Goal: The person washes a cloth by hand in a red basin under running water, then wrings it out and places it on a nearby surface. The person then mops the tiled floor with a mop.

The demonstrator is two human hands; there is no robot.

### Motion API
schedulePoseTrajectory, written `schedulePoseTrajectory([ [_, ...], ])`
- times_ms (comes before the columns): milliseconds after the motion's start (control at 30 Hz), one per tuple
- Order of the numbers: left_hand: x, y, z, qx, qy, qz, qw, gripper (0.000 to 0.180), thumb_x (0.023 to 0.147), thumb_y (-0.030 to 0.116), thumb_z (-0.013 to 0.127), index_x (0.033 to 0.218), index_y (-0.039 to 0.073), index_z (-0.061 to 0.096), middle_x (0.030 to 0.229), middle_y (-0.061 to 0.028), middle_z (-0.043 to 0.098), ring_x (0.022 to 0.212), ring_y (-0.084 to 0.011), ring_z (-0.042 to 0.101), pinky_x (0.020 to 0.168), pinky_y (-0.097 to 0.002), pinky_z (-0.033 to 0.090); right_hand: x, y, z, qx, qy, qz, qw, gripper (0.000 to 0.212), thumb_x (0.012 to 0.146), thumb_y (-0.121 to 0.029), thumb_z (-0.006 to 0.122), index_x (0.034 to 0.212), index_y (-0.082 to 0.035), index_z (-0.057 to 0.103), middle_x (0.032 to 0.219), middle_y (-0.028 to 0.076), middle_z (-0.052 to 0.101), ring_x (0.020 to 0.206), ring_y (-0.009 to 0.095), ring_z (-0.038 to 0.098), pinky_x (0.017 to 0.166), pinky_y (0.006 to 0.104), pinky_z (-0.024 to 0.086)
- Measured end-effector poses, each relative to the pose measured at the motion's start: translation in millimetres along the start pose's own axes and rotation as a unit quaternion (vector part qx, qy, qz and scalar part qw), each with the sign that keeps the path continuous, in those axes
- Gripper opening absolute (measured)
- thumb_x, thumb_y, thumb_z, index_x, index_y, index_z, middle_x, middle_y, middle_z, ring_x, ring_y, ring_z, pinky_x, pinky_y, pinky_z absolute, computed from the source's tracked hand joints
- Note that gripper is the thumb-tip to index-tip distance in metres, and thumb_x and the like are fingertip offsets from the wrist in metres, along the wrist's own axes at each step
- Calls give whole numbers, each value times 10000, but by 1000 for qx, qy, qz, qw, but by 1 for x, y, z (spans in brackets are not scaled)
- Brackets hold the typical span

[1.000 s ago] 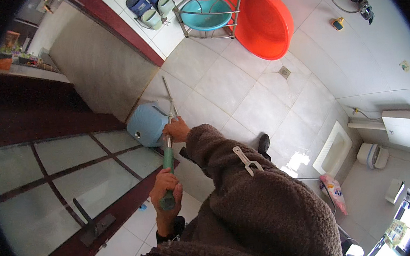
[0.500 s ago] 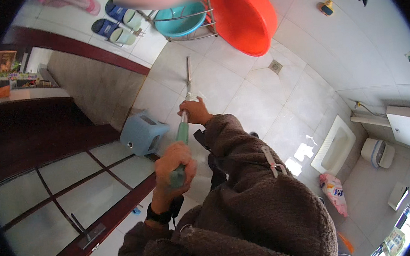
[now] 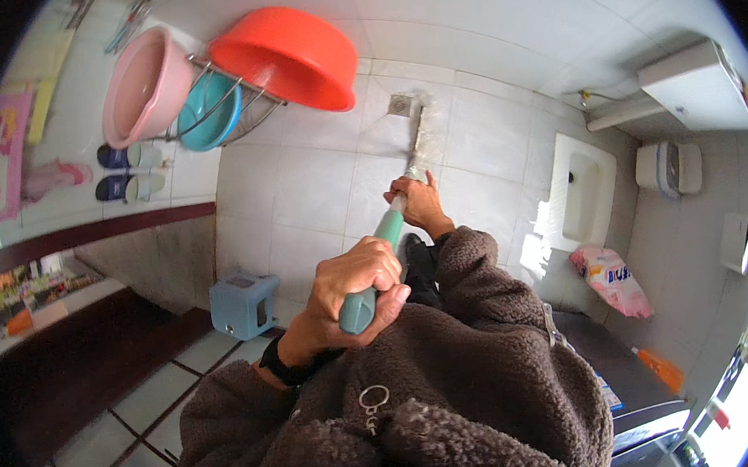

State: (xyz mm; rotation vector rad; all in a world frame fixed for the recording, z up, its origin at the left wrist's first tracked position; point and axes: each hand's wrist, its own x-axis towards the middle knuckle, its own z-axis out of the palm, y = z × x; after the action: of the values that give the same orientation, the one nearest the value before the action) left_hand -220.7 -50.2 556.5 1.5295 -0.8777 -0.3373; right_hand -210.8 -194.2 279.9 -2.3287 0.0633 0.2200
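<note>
The left hand (image 3: pixel 354 290) is wrapped firmly round the top of the green grip of a long-handled floor tool (image 3: pixel 388 227), its rounded end poking out past the palm, while the right hand (image 3: pixel 422 203) is closed round the pole lower down. The tool slants away from the body toward the tiled floor (image 3: pixel 307 181), its narrow head (image 3: pixel 419 130) just beside a square drain (image 3: pixel 399 105); the head is pale and blurred, so I cannot tell whether its whole edge meets the tiles. To the left, a red basin (image 3: pixel 288 59) sits tilted near turquoise (image 3: pixel 211 114) and pink basins (image 3: pixel 141 89), a light blue stool (image 3: pixel 240 306) stands nearer the body, and a squat toilet (image 3: pixel 582 189) lies to the right
</note>
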Motion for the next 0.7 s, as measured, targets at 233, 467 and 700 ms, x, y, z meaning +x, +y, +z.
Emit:
schedulePoseTrajectory([
  [233,45,-9,87,-63,-96,38,993,239,756,-44,595,619,71,437,613,-34,506,579,-185,528,668,-399,470,-73,85,-67,-13,98,109,989,205,818,-323,612,830,-132,682,909,55,663,914,279,631,1063,584,208],
  [467,29,-74,135,-123,-117,-14,985,192,764,-74,578,685,49,454,665,-45,516,656,-171,534,882,-383,440,-129,193,-94,-96,119,163,975,184,812,-295,627,795,-113,650,885,56,648,921,286,623,1021,587,260],
  [700,8,-105,147,-142,-82,-67,984,171,860,-1,598,769,41,460,770,-44,553,746,-139,546,1031,-406,376,-144,229,-92,-158,90,188,965,197,815,-322,637,832,-127,654,899,76,646,906,301,623,993,593,283],
])
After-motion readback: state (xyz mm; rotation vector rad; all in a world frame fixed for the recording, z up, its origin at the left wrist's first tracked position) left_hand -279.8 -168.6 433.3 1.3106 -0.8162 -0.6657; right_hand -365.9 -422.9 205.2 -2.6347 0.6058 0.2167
